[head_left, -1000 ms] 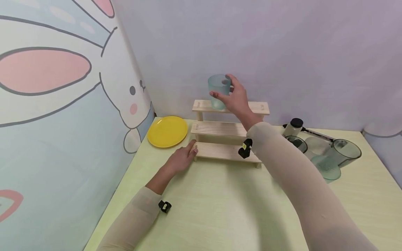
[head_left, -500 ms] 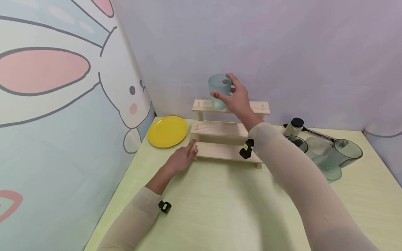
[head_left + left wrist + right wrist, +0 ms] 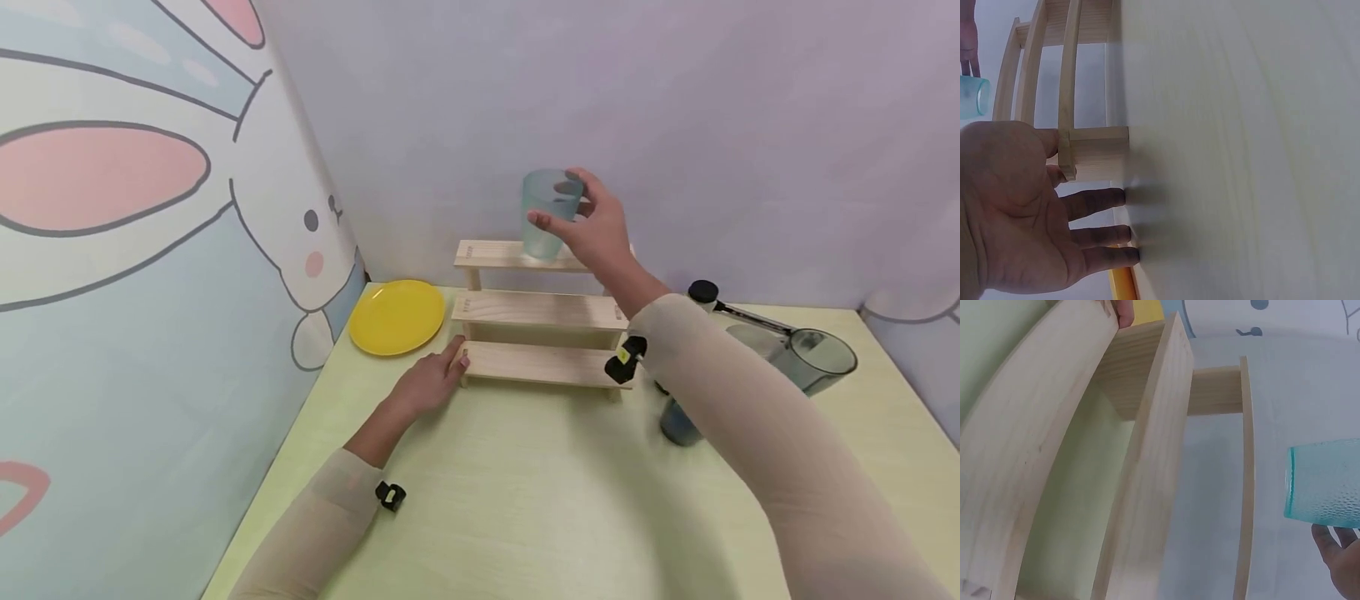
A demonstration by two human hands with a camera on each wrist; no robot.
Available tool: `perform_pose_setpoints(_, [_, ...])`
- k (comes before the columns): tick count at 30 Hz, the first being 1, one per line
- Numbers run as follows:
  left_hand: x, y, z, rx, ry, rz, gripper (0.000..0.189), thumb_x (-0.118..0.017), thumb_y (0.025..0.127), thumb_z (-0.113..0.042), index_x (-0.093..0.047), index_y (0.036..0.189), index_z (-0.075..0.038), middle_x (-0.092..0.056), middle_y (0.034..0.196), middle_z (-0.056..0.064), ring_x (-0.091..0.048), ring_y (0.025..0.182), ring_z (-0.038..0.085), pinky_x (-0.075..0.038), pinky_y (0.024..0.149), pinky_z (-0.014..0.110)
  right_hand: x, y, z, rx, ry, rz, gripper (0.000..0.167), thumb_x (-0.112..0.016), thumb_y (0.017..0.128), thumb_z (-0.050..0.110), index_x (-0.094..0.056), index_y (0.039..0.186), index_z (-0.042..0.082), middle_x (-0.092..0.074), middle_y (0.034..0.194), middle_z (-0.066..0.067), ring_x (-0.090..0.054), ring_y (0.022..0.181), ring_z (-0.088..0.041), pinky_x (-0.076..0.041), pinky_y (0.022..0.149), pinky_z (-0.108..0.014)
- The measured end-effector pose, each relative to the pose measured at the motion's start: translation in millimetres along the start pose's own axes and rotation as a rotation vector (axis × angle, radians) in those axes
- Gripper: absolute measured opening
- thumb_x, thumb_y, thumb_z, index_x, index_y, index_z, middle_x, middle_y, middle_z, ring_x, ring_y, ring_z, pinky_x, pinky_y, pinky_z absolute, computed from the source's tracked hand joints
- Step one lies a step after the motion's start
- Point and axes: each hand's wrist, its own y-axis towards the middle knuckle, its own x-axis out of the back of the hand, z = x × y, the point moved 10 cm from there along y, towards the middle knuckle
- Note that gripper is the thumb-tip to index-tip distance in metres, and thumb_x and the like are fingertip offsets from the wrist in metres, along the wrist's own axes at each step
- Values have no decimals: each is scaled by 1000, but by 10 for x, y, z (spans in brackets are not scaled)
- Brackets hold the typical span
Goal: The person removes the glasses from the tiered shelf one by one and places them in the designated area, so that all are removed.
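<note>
My right hand [image 3: 600, 229] grips a translucent teal tumbler [image 3: 542, 212], its thumb on the near side and fingers by the rim. In the right wrist view the tumbler's base [image 3: 1290, 484] shows apart from the top board [image 3: 1247, 487] of a three-tier wooden shelf [image 3: 540, 310]. My left hand [image 3: 429, 382] holds the left end of the lowest board [image 3: 543, 363] between thumb and forefinger. Its other fingers [image 3: 1100, 236] reach out straight, tips close to the table, as the left wrist view shows.
A yellow plate [image 3: 397, 317] lies left of the shelf. To the right are a grey glass [image 3: 813, 362], a black-capped jar [image 3: 703, 293], a dark rod [image 3: 753, 319] and a dark cup [image 3: 681, 423], partly behind my right sleeve. Walls stand behind and at left.
My right hand has carried the tumbler to the right along the top board. My left hand stays at the shelf's lower left corner. The right sleeve now covers more of the glassware.
</note>
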Motion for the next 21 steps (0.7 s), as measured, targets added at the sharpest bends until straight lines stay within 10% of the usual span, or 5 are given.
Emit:
perform_pose_setpoints(8, [131, -169, -167, 33, 60, -9, 66, -33, 120, -53, -27, 177, -21, -62, 159, 25, -59, 148, 45, -49, 119, 65, 414, -299, 57, 40, -54, 31, 90, -91, 92, 46, -44, 168, 33, -62, 160, 2, -62, 146, -24, -52, 119, -52])
perform_pose_setpoints(15, [141, -137, -125, 26, 64, -1, 67, -32, 120, -54, -26, 178, -21, -60, 160, 26, -57, 150, 45, -47, 122, 64, 817, -610, -19, 47, -139, 48, 88, -92, 93, 39, -45, 166, 34, -63, 160, 0, -65, 142, -22, -58, 105, -25])
perform_pose_setpoints(21, [151, -97, -92, 15, 47, 73, 68, -31, 120, -53, -23, 178, -17, -61, 157, 29, -61, 146, 46, -48, 120, 63, 1156, -945, -177, 32, -179, 65, 86, -93, 93, 28, -46, 165, 32, -65, 157, 0, -69, 126, 3, -55, 92, -8])
